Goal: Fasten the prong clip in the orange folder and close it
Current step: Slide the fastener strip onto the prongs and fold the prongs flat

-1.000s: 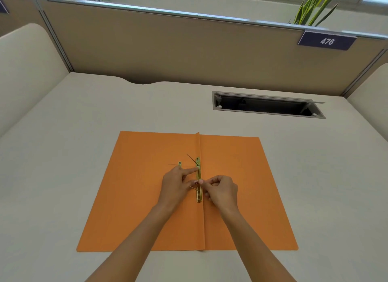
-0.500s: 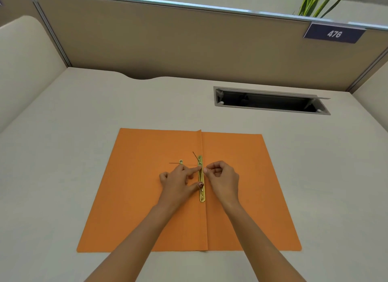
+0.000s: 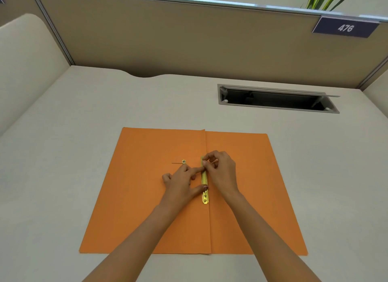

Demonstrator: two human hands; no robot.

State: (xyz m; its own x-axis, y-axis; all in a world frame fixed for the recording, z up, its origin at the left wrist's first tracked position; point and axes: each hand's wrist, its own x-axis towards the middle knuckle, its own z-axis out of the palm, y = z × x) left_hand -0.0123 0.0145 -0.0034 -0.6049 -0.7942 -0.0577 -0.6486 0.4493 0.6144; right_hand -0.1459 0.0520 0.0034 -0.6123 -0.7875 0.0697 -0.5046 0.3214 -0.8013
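The orange folder (image 3: 142, 197) lies open and flat on the desk, spine running away from me. A brass prong clip bar (image 3: 204, 196) sits along the spine. My left hand (image 3: 180, 186) rests on the left leaf, its index fingertip and thumb tip pressing on the bar. My right hand (image 3: 221, 172) pinches the bar's far end, hiding what is under its fingertips. A small brass piece (image 3: 184, 161) with a thin wire-like prong lies loose on the left leaf, just beyond my left hand.
An open cable hatch (image 3: 275, 98) is sunk into the desk behind the folder, to the right. Beige partition walls (image 3: 189, 40) close off the back and both sides; a "476" sign (image 3: 345, 27) hangs at the upper right.
My right hand has slid from the middle of the bar to its far end. The thin prong that stood up there no longer shows. My left index finger followed along the bar.
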